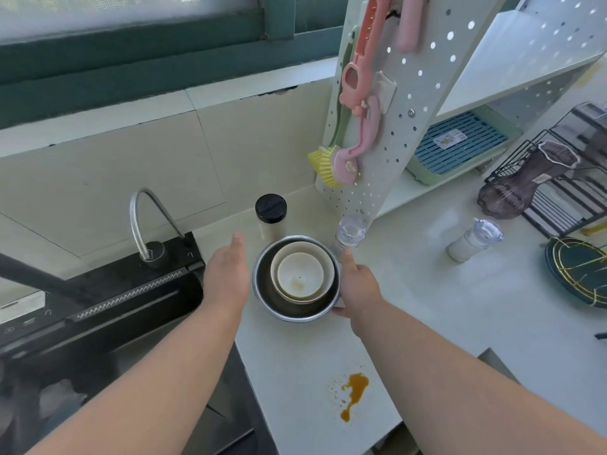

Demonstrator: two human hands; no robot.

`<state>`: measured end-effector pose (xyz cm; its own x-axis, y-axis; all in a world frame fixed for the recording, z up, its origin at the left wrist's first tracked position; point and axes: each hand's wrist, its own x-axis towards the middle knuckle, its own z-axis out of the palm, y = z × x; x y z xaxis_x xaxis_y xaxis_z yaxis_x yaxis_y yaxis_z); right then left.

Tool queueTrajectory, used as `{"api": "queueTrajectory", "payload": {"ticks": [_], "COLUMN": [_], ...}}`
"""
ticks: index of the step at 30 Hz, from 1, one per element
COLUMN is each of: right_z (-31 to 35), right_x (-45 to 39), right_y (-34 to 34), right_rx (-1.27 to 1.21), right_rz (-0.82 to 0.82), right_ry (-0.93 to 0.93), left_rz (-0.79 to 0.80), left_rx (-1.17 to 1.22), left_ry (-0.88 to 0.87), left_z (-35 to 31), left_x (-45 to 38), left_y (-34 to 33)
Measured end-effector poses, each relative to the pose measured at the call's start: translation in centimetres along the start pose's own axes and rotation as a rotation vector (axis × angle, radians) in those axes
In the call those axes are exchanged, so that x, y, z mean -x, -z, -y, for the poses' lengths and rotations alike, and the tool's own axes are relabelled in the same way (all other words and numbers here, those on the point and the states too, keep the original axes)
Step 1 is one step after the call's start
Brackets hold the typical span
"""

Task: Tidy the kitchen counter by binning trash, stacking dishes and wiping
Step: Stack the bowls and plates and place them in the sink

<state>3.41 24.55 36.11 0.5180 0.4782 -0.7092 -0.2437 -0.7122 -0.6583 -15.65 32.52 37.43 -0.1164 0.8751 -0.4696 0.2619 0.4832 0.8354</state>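
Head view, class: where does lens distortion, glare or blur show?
Head view: wide-angle bending tilts the pegboard rack and curves the window frame; daylight glares off the counter; the sink lies in shadow; the metal bowl stays sharp.

Both bare forearms are reaching in from the lower edge, the left from about 7 o'clock and the right from about 5 o'clock, converging toward the middle. The left hand is lying back-up with its fingers straight and together, pointing toward 12 o'clock and holding nothing. The right hand is also showing its back, one finger extending toward 12 o'clock while the thumb is sticking out toward 9 o'clock at its near side; its other fingers are hidden.
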Motion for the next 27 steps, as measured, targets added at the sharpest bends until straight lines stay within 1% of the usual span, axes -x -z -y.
{"api": "queueTrajectory", "payload": {"ticks": [1, 3, 5, 7, 10, 16, 19, 23, 27], "right_z": [0.1, 0.1, 0.0, -0.1, -0.5, -1.9, -3.4, -5.9, -7.7], "right_x": [0.3, 0.6, 0.8, 1.3, 2.5, 6.8, 9.9, 14.8, 18.3], "right_y": [0.2, 0.4, 0.4, 0.5, 1.3, 3.7, 4.9, 6.8, 7.5], "right_rx": [-0.079, -0.152, -0.154, -0.146, -0.143, -0.121, -0.082, -0.005, 0.047], "right_rz": [0.048, 0.128, 0.166, 0.168, 0.164, 0.211, 0.259, 0.347, 0.411], "right_ry": [-0.054, -0.105, -0.114, -0.112, -0.094, -0.018, 0.02, 0.068, 0.098], "left_rz": [0.02, 0.124, 0.209, 0.22, 0.196, 0.136, 0.091, -0.006, -0.072], "left_rx": [-0.02, -0.031, -0.025, -0.037, -0.019, 0.068, 0.112, 0.1, 0.099], "left_ry": [0.038, 0.106, 0.114, 0.107, 0.109, 0.063, 0.049, 0.036, 0.026], "left_z": [0.4, 1.2, 2.2, 3.1, 3.1, 5.0, 6.3, 8.1, 9.5], "left_x": [-0.2, -0.3, -0.1, 0.3, 2.0, 6.9, 10.9, 17.4, 21.7], "left_y": [0.2, -0.1, -0.7, -1.1, -1.1, 0.3, 1.8, 4.6, 6.7]}}
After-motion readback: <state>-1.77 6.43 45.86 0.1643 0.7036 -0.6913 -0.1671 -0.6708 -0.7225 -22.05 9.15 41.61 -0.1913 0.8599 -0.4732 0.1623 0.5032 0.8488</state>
